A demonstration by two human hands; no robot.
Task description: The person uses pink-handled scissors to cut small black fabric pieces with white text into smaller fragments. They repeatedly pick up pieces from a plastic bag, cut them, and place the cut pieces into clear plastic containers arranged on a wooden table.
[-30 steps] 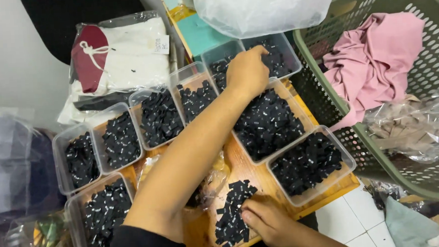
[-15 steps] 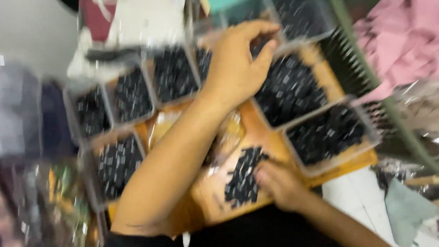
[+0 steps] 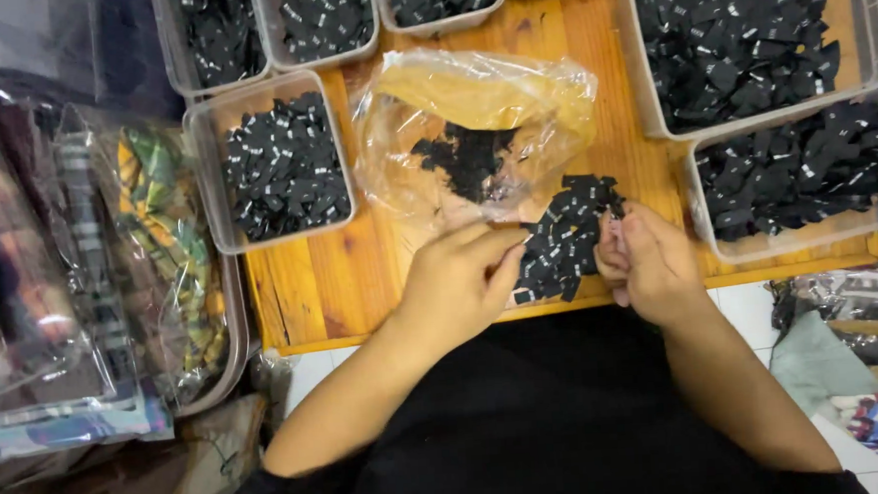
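Observation:
A loose pile of small black fabric labels point(image 3: 566, 232) lies on the wooden board point(image 3: 330, 273) near its front edge. My left hand point(image 3: 458, 281) rests at the pile's left edge, with its fingertips pinched on a label there. At the pile's right edge my right hand point(image 3: 646, 262) is curled, thumb and fingers closed on a few labels. Just behind the pile sits a crumpled clear plastic bag point(image 3: 473, 125) holding a small clump of the same black labels.
Clear plastic trays of black labels ring the board: one at the left point(image 3: 280, 165), a large one at the back right point(image 3: 749, 40), another at the right point(image 3: 806, 173), several along the back. Bagged fabrics point(image 3: 109, 254) are piled left of the board.
My left hand has drawn back from the far trays to the pile in front of me. The view has tipped down and closer to the board.

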